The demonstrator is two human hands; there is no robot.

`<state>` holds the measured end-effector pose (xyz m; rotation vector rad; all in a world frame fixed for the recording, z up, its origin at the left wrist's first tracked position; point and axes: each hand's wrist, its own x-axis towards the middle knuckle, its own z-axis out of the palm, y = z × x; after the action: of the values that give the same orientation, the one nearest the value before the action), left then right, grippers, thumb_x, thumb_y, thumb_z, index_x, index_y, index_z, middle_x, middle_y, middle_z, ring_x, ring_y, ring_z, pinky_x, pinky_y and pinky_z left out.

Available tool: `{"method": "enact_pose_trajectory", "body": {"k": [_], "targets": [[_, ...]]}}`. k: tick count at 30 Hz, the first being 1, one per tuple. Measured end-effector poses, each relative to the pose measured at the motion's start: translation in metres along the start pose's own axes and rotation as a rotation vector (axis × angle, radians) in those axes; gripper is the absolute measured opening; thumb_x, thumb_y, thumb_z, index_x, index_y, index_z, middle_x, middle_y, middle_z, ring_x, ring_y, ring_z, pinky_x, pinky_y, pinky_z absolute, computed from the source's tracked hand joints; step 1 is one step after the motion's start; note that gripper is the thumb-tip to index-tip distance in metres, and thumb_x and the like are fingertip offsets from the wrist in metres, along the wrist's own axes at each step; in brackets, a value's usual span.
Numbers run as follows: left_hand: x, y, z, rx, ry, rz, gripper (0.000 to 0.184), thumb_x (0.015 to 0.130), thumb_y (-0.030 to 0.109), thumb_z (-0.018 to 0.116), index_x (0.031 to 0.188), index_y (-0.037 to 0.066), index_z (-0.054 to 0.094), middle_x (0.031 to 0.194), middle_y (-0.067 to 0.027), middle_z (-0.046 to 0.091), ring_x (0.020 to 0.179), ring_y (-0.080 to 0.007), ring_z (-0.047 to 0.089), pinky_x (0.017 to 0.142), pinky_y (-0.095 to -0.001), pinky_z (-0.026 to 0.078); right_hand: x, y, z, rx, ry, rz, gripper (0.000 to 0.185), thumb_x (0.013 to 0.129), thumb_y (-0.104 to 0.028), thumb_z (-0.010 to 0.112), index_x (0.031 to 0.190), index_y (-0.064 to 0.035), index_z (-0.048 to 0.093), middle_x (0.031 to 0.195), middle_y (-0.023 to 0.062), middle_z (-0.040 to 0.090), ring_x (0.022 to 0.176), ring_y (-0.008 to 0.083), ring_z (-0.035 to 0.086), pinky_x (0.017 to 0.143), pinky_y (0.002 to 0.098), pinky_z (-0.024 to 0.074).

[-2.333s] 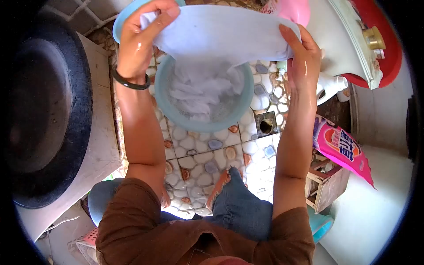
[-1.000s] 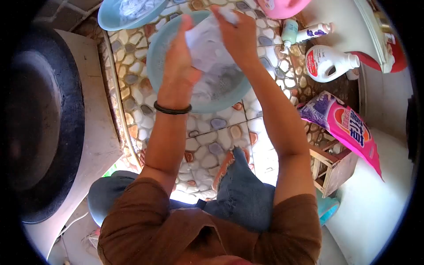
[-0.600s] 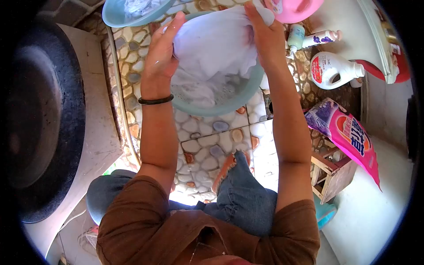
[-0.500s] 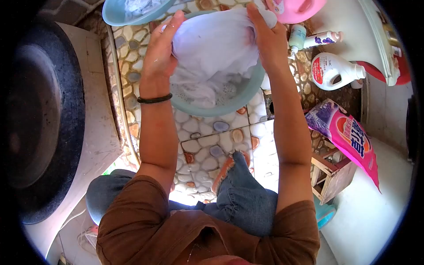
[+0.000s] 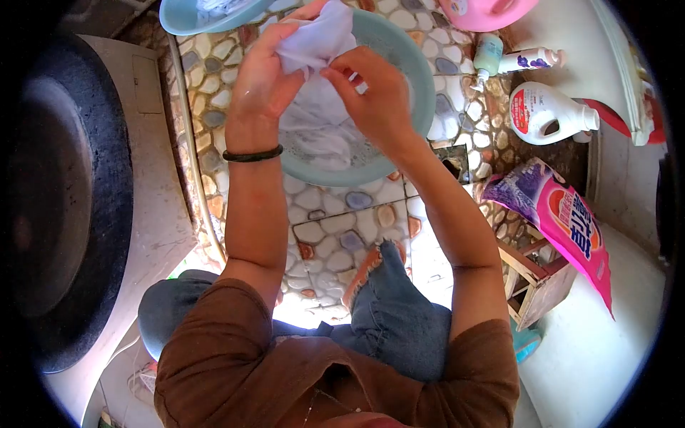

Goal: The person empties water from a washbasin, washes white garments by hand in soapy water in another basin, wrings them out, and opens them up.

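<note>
A wet white cloth garment (image 5: 317,39) is bunched up between my hands, and its lower part hangs into a pale green basin (image 5: 421,78) of soapy water. My left hand (image 5: 267,78) grips the bunched cloth from the left, fingers behind it and thumb in front. From the right, my right hand (image 5: 374,96) pinches a fold of the same cloth between thumb and fingers. Suds float around the part lying in the basin. What kind of garment it is cannot be made out.
A blue basin (image 5: 214,25) with white cloth stands at the back left. To the right are a green pump bottle (image 5: 489,53), a white detergent bottle (image 5: 546,114), a pink container (image 5: 489,11) and a pink detergent bag (image 5: 564,221) over a wooden stool (image 5: 539,285). A large black pan (image 5: 114,185) is at left.
The cloth was stretched wide between both hands; now it is gathered in a bunch toward the left. My right hand has moved left, close to my left hand.
</note>
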<state>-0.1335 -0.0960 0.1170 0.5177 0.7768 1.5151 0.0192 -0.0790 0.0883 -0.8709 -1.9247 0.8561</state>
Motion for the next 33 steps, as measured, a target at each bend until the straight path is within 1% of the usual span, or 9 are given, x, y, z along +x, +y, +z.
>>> {"method": "enact_pose_trajectory", "body": {"k": [5, 10, 13, 19, 22, 25, 28, 31, 33], "targets": [[0.003, -0.005, -0.006, 0.378, 0.154, 0.084, 0.044, 0.097, 0.033, 0.039, 0.122, 0.003, 0.058, 0.115, -0.0075, 0.059, 0.109, -0.0203, 0.054, 0.099, -0.0321, 0.040, 0.008, 0.005, -0.019, -0.116, 0.032, -0.082, 0.012, 0.084, -0.017, 0.067, 0.085, -0.0058, 0.063, 0.076, 0.0058, 0.064, 0.066, 0.0203, 0.062, 0.059, 0.0300, 0.0479], [0.003, -0.010, -0.007, 0.630, 0.177, -0.006, 0.049, 0.097, 0.043, 0.043, 0.127, 0.007, 0.055, 0.109, -0.0058, 0.059, 0.101, -0.0134, 0.055, 0.090, -0.0258, 0.044, 0.019, -0.003, -0.039, 0.118, 0.078, 0.152, 0.014, 0.091, -0.015, 0.059, 0.089, -0.0018, 0.062, 0.071, 0.0050, 0.062, 0.063, 0.0140, 0.061, 0.058, 0.0273, 0.0479], [0.003, -0.025, -0.002, 0.672, -0.027, 0.205, 0.044, 0.095, 0.030, 0.053, 0.131, 0.006, 0.049, 0.111, -0.0066, 0.060, 0.100, -0.0134, 0.057, 0.087, -0.0266, 0.046, 0.021, 0.005, -0.044, 0.371, -0.043, 0.258, 0.015, 0.092, -0.015, 0.058, 0.089, -0.0007, 0.061, 0.072, 0.0033, 0.062, 0.065, 0.0102, 0.059, 0.059, 0.0253, 0.0482], [0.011, -0.032, -0.005, 0.460, -0.051, 0.117, 0.054, 0.083, 0.004, 0.066, 0.133, 0.004, 0.045, 0.116, -0.0093, 0.061, 0.104, -0.0166, 0.058, 0.089, -0.0268, 0.047, 0.019, 0.002, -0.042, 0.505, 0.014, 0.333, 0.016, 0.092, -0.016, 0.058, 0.090, -0.0003, 0.060, 0.076, 0.0021, 0.063, 0.068, 0.0086, 0.059, 0.061, 0.0224, 0.0483], [0.018, -0.043, -0.026, 0.602, -0.029, 0.245, 0.051, 0.082, 0.000, 0.063, 0.130, 0.003, 0.048, 0.114, -0.0096, 0.062, 0.101, -0.0165, 0.061, 0.085, -0.0260, 0.048, 0.019, 0.003, -0.048, 0.429, 0.067, 0.269, 0.018, 0.093, -0.017, 0.057, 0.089, -0.0007, 0.061, 0.076, 0.0015, 0.062, 0.067, 0.0070, 0.057, 0.059, 0.0208, 0.0457], [0.017, -0.040, -0.037, 1.217, 0.336, 0.447, 0.029, 0.087, 0.013, 0.058, 0.113, 0.001, 0.061, 0.100, -0.0053, 0.066, 0.091, -0.0166, 0.063, 0.079, -0.0328, 0.051, 0.024, 0.009, -0.070, 0.389, 0.049, 0.355, 0.018, 0.093, -0.019, 0.058, 0.088, -0.0019, 0.061, 0.074, 0.0012, 0.061, 0.065, 0.0053, 0.054, 0.055, 0.0205, 0.0414], [0.014, -0.029, -0.042, 0.874, 0.393, 0.298, 0.023, 0.087, 0.013, 0.058, 0.106, 0.001, 0.064, 0.091, -0.0042, 0.068, 0.084, -0.0162, 0.064, 0.076, -0.0311, 0.051, 0.030, 0.004, -0.081, 0.335, 0.005, 0.398, 0.020, 0.090, -0.023, 0.062, 0.088, -0.0032, 0.063, 0.068, 0.0000, 0.059, 0.061, 0.0044, 0.049, 0.052, 0.0213, 0.0363], [0.011, -0.011, -0.035, 0.168, 0.253, 0.058, 0.018, 0.087, 0.012, 0.059, 0.099, 0.001, 0.067, 0.085, -0.0032, 0.068, 0.074, -0.0155, 0.064, 0.070, -0.0289, 0.050, 0.035, -0.002, -0.097, 0.009, -0.180, 0.284, 0.022, 0.087, -0.023, 0.065, 0.086, -0.0018, 0.064, 0.064, 0.0002, 0.057, 0.058, 0.0054, 0.047, 0.053, 0.0221, 0.0365], [0.011, 0.001, -0.036, 0.187, 0.180, 0.060, 0.017, 0.087, 0.010, 0.059, 0.099, 0.002, 0.067, 0.087, -0.0028, 0.068, 0.074, -0.0143, 0.064, 0.068, -0.0286, 0.050, 0.037, 0.002, -0.113, -0.265, -0.327, 0.100, 0.022, 0.085, -0.022, 0.067, 0.085, -0.0009, 0.065, 0.062, 0.0006, 0.055, 0.057, 0.0060, 0.045, 0.053, 0.0226, 0.0360]]}}
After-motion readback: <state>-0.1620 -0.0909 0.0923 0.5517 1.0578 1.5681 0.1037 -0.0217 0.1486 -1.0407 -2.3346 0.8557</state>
